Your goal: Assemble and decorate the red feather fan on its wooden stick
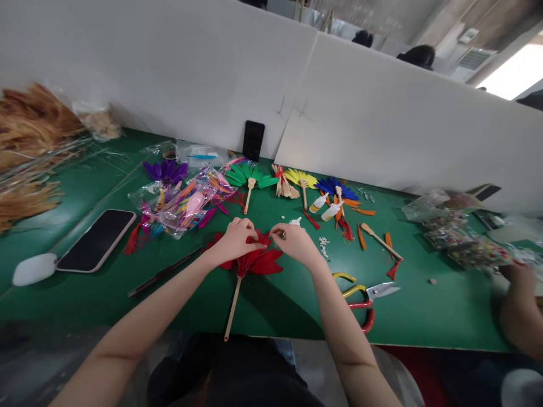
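Red feather fan (265,264) on a slim wooden handle (233,310), front and centre!
Bare left hand (236,242) over its feathers, bare right hand (293,242) close alongside, yellow-and-red-handled metal scissors (375,292) beside the right forearm (339,322).

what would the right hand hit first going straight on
Likely the left hand, which faces the right hand across a small gap, though depth is unclear and the red feathers between them might come first.
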### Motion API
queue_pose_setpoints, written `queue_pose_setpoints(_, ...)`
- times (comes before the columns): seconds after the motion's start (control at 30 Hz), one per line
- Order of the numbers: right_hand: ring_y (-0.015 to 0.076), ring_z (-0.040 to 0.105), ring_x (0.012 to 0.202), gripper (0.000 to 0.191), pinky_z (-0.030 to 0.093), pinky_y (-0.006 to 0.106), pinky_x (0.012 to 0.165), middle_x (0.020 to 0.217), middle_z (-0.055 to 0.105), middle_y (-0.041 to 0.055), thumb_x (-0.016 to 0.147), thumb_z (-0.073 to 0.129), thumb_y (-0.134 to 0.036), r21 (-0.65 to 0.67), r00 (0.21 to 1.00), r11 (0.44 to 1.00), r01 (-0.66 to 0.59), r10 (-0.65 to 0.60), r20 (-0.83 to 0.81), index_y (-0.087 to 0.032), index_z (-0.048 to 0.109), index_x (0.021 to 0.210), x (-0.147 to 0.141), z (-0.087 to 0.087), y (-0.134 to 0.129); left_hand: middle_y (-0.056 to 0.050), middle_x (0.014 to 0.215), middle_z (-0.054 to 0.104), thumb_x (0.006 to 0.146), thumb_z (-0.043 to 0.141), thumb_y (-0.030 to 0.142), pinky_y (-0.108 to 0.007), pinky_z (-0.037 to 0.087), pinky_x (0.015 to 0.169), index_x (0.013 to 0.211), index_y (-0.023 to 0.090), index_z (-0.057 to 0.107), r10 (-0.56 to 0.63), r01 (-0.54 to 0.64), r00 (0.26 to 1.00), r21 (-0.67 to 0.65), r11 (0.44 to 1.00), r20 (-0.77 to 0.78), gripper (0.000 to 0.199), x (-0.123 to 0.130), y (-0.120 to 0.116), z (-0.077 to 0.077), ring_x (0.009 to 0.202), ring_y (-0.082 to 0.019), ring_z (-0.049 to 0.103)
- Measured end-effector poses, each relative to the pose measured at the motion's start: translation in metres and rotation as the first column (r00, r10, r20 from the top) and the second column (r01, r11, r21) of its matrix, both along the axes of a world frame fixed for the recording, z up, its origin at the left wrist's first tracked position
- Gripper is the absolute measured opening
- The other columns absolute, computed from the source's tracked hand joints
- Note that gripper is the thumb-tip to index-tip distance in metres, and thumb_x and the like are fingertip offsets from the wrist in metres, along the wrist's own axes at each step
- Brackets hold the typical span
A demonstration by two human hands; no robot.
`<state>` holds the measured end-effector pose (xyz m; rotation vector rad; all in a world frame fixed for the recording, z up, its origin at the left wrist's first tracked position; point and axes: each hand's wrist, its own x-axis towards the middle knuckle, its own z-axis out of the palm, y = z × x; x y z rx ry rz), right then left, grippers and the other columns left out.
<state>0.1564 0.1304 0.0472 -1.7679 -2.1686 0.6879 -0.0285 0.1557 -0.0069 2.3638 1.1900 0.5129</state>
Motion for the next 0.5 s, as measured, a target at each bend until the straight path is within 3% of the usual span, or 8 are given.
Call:
queue_pose_setpoints(0.2, 0.0123, 0.054, 0.056, 0.024, 0.039, 0.023, 0.053, 0.075, 0.065, 0.0019, 0.083, 0.050, -0.036, 0.001, 0.985, 0.998, 0.061, -0.060, -0.163, -0.021, 0.065, 0.093, 0.009, -0.003, -0.005, -0.004, 0.092, 0.053, 0.078, 0.059, 0.047, -0.038, 0.036, 0.085, 0.069, 0.020, 0.067, -0.030, 0.032, 0.998, -0.047, 0.998, 0.059, 0.030, 0.001, 0.006, 0.003, 0.089, -0.022, 0.043)
queue_pose_setpoints(0.33, 0.0106, 0.050, 0.047, 0.037, 0.039, 0.023, 0.047, 0.072, 0.065, 0.0021, 0.080, 0.051, -0.050, -0.143, 0.931, 0.989, 0.048, -0.096, -0.351, -0.019, 0.065, 0.093, 0.011, -0.016, -0.007, -0.004, 0.095, 0.053, 0.078, 0.061, 0.042, -0.039, 0.036, 0.086, 0.071, 0.020, 0.067, -0.047, 0.051, 0.996, -0.051, 0.997, 0.075, 0.024, -0.004, 0.008, 0.009, 0.092, -0.022, 0.044)
queue_pose_setpoints(0.43, 0.0101, 0.049, 0.043, 0.036, 0.038, 0.022, 0.043, 0.065, 0.062, 0.0005, 0.079, 0.051, -0.051, -0.202, 0.877, 0.979, 0.008, -0.104, -0.469, -0.018, 0.064, 0.085, 0.004, -0.025, -0.006, -0.004, 0.095, 0.053, 0.078, 0.061, 0.043, -0.038, 0.037, 0.086, 0.071, 0.020, 0.067, -0.096, 0.100, 0.991, -0.044, 0.994, 0.093, 0.025, -0.004, 0.008, 0.011, 0.093, -0.022, 0.043)
queue_pose_setpoints(0.5, 0.0097, 0.047, 0.041, 0.034, 0.037, 0.022, 0.044, 0.056, 0.057, -0.0019, 0.082, 0.048, -0.048, -0.129, 0.879, 0.992, 0.015, -0.074, -0.470, -0.018, 0.061, 0.072, -0.003, -0.027, -0.006, -0.004, 0.094, 0.053, 0.078, 0.060, 0.043, -0.037, 0.037, 0.086, 0.072, 0.021, 0.068, -0.110, 0.114, 0.989, -0.035, 0.993, 0.096, 0.024, -0.003, 0.007, 0.011, 0.092, -0.022, 0.043)
